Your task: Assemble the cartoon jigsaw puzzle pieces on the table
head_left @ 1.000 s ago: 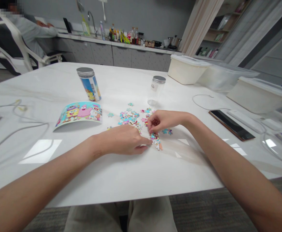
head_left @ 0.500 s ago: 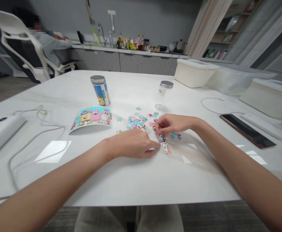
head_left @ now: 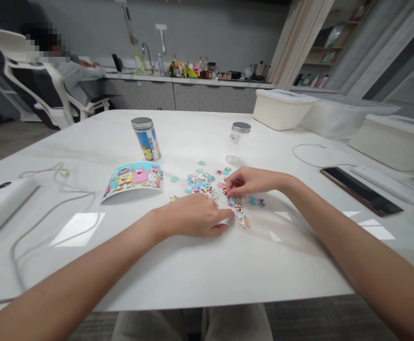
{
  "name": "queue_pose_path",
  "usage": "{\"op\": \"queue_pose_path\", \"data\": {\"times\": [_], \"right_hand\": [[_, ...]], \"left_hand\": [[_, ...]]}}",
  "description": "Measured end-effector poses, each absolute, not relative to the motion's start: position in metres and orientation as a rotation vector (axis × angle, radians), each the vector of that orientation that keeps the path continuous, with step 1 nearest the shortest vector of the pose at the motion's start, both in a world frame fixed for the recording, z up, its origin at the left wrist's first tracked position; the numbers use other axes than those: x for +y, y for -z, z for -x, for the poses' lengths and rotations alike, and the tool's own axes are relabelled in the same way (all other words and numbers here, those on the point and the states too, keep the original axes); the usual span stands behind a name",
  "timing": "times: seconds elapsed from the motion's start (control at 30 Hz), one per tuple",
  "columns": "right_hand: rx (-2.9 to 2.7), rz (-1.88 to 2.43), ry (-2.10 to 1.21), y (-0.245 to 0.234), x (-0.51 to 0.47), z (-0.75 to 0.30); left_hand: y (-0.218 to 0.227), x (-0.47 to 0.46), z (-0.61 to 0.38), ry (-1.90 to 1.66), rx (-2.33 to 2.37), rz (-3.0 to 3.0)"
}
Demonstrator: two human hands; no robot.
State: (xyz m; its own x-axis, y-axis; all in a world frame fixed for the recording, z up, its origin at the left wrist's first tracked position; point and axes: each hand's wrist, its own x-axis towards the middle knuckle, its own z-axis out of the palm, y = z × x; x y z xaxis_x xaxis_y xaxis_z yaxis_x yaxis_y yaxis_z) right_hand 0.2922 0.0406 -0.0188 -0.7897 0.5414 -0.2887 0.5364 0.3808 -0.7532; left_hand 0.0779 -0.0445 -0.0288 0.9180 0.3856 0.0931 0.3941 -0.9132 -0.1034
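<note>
Several joined jigsaw puzzle pieces lie on the white table, showing a white and orange cartoon figure. My left hand rests beside them with its index finger stretched out and touching their left edge; the thumb is apart from it. At their upper end, my right hand has its fingers curled and pinched on a small puzzle piece that they mostly cover. A heap of loose puzzle pieces lies just beyond both hands. Left of it stands a curved picture sheet with cartoon characters.
Behind the heap stand a lidded picture can and a clear jar. A phone lies at the right, near storage boxes. A power strip with cables is at left. Someone sits on a chair beyond the table.
My right hand has shifted slightly left and curled more closely over the pieces. My left hand stays at the joined pieces. The camera view has tilted a little upward.
</note>
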Motion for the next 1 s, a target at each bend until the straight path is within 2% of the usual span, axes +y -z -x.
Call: {"op": "queue_pose_path", "data": {"times": [1.0], "right_hand": [[-2.68, 1.03, -1.322, 0.012, 0.045, -0.302]], "left_hand": [[0.035, -0.043, -0.084, 0.081, -0.672, 2.882]]}}
